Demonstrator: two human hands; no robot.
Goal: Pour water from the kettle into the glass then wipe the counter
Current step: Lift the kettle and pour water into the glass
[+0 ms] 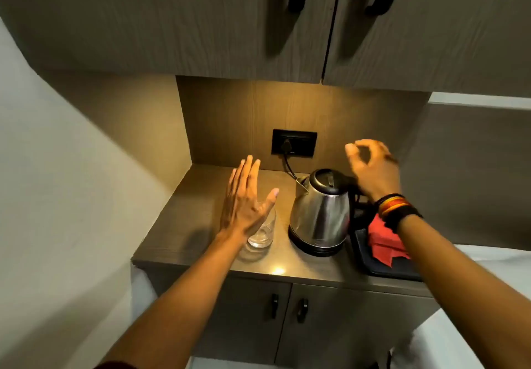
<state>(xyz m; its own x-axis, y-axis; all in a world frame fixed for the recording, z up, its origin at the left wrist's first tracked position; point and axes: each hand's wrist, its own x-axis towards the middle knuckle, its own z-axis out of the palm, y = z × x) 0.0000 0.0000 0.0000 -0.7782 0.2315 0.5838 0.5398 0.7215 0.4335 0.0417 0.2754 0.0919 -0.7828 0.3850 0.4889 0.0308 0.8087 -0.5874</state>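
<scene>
One stainless-steel electric kettle point(319, 213) stands upright on its black base, toward the back right of the grey-brown counter point(201, 225). Its body is polished and mirror-like, widening toward the bottom, with a dark domed lid and a short pointed spout turned to the left, toward the glass. Its black handle is on the right side and mostly hidden behind the right wrist. A black cord point(288, 167) runs from behind the kettle up to a plug in the single black wall socket point(294, 142) on the wooden back panel.

One clear, short drinking glass point(263, 232) stands upright just left of the kettle, apart from it. Whether it holds water cannot be told.

The left hand point(244, 204) hovers over the glass with fingers stretched flat and spread, thumb out, gripping nothing; it covers the glass's rear rim from this view. The right hand point(373, 167) is raised above the kettle's handle, fingers loosely curled and apart, closed on nothing. Its wrist wears several stacked bands point(395, 207) in black, red and yellow.

To the right of the kettle lies one black tray point(370, 262) at the counter's edge, with one red folded cloth point(383, 242) on it, partly hidden by the right forearm.

Two upper cabinet doors carry two black handles; two lower doors below the counter have two small black handles as well.
</scene>
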